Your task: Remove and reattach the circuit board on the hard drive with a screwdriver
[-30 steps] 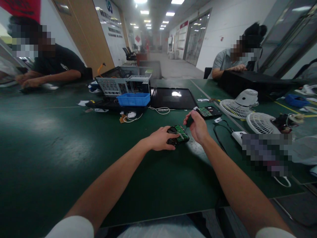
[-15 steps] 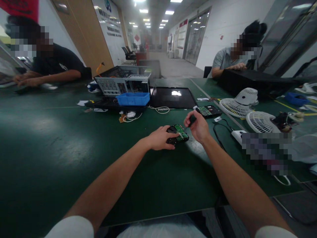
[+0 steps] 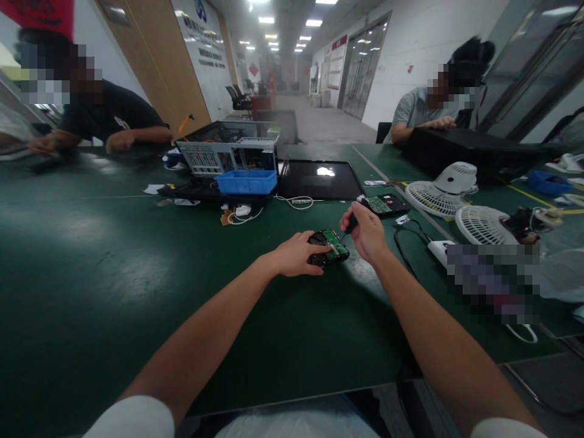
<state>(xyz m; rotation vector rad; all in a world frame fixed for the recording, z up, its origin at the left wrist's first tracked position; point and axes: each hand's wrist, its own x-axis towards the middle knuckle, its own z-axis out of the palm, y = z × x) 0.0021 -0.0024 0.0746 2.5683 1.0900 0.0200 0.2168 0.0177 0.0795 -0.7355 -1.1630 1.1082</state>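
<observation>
A black hard drive [image 3: 336, 244] with a green circuit board facing up lies on the green table in front of me. My left hand [image 3: 295, 254] grips its left side, with one finger stretched across the board and the thumb at the near edge. In my right hand [image 3: 367, 231] is a screwdriver [image 3: 351, 224], its dark handle wrapped by the fingers. The shaft slants down to the right part of the board; its exact tip is too small to make out. Just beyond the right hand lies a second hard drive [image 3: 387, 204], also board side up.
Ahead stand an opened computer case [image 3: 205, 157], a blue bin [image 3: 246, 182] and a black panel [image 3: 319, 179]. White fan parts [image 3: 431, 198], a black cable [image 3: 401, 250] and a white power strip [image 3: 440, 250] lie to the right. Two people sit across the table.
My hands, the hard drive and the screwdriver stay almost in place, with only a slight shift of the right fingers. The person at the left has moved a hand.
</observation>
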